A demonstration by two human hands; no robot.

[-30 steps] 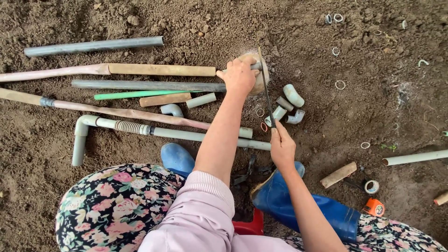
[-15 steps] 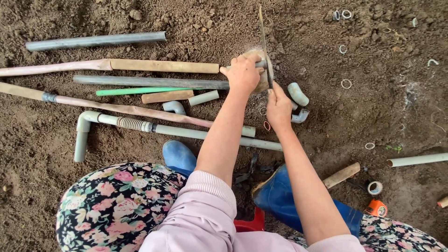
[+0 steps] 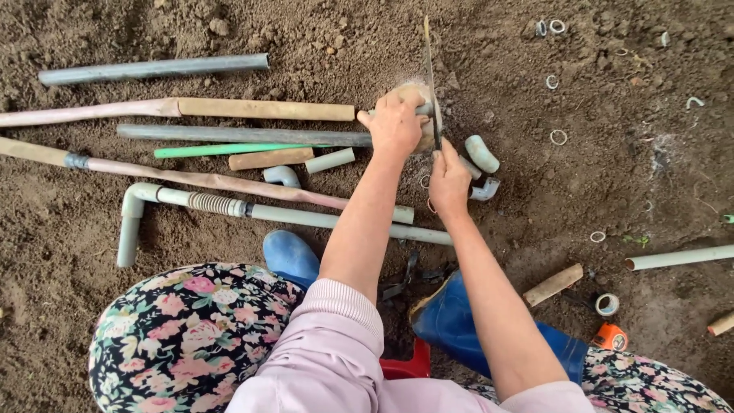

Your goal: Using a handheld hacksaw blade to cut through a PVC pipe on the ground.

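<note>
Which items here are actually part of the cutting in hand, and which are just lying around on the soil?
In use:
left hand pressing down the dark grey pipe
right hand gripping the saw blade

Lying about:
long grey pipe
green rod
pipe elbows
tape roll
cut pipe rings
bent pipe with corrugated joint

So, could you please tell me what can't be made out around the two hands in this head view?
- Head view: where the saw blade meets the dark grey pipe is hidden by the left hand.
- The blade's handle is covered by the right hand.
- The grey pipe at right is cut off by the frame edge.
- The black item between the blue boots is too shaded to identify.
</note>
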